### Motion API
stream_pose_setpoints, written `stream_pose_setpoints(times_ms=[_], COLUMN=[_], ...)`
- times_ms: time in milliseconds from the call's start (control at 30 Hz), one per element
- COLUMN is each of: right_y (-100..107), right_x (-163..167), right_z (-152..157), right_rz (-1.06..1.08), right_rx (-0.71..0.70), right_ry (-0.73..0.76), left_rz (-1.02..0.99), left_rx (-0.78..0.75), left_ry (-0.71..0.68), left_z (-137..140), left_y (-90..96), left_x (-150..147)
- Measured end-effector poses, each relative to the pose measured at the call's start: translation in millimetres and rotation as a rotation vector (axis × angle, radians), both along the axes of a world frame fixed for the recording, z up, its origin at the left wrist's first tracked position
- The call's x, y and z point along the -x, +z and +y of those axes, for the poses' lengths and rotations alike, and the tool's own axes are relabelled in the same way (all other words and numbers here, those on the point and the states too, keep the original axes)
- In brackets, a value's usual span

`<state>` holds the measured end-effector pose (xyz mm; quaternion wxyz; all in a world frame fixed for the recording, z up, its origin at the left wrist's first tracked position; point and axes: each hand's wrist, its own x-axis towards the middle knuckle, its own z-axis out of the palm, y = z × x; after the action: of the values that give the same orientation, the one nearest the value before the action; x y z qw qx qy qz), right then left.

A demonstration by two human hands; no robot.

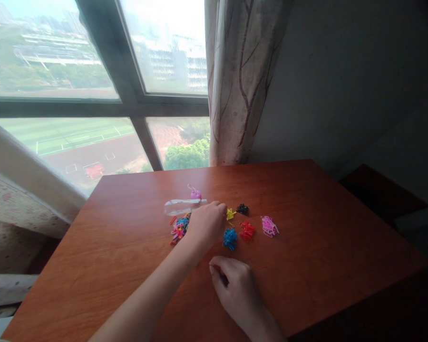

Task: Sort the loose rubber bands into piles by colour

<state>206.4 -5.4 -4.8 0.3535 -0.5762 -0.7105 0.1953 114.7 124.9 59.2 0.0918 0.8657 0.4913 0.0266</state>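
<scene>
Head view shows the left hand curled loosely, fingertips just beside the yellow bands, with the mixed band pile touching its other side; whether it pinches anything cannot be told. Nearer the front edge, the right hand rests as a closed fist on the wooden counter, apart from the bands. Five sorted clusters lie mid-counter, yellow, black, blue, red, pink, plus one clear bottle toward the window and curtain.

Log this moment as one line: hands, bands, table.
left hand: at yellow bands | right hand: resting curled on table | sorted: blue pile, red pile, pink pile, black pile | mixed pile left
</scene>
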Motion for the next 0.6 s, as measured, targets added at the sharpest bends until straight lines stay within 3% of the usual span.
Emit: stream_pose_setpoints(times_ms=[167,367,600], right_y=[0,-3,-5], right_x=[0,0,-1], right_z=[-1,0,0], right_rz=[-0.003,0.002,0.019], right_rx=[0.009,0.002,-0.004], right_ry=[0.003,0.0,0.009], left_rz=[0.018,0.063,0.115], left_rx=[-0.004,0.003,0.008], left_ry=[-0.088,-0.251,-0.34], left_z=[-1,4,13], left_y=[3.1,4.5,0.4], left_x=[9,-3,-14])
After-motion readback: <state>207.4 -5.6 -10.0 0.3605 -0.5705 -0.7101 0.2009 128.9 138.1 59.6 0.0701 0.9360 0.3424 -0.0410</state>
